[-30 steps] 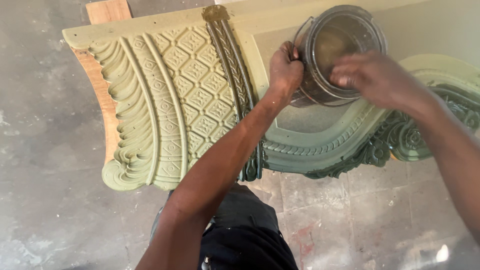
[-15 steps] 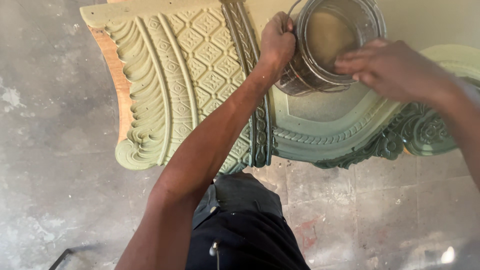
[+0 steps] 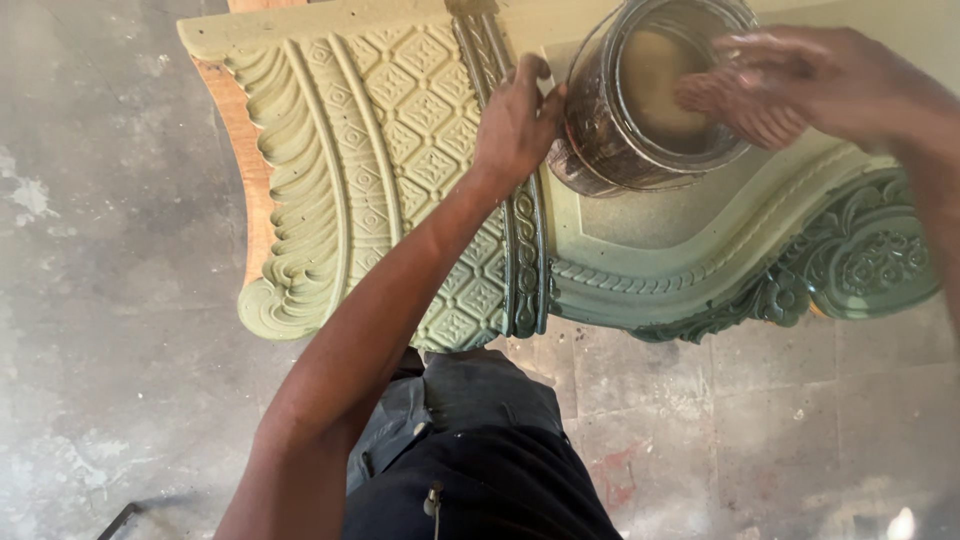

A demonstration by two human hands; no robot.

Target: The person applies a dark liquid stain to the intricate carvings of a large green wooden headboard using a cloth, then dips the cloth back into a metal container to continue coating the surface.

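Tin (image 3: pixel 640 100) gripped by left hand (image 3: pixel 515 125), contents unclear.

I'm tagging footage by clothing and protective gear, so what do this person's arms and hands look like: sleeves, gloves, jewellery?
Both arms are bare as far as they show, with no sleeves in view. The left hand and the right hand wear no gloves, and no rings, watch or bands can be seen. The right hand is motion-blurred, so small details there cannot be told.
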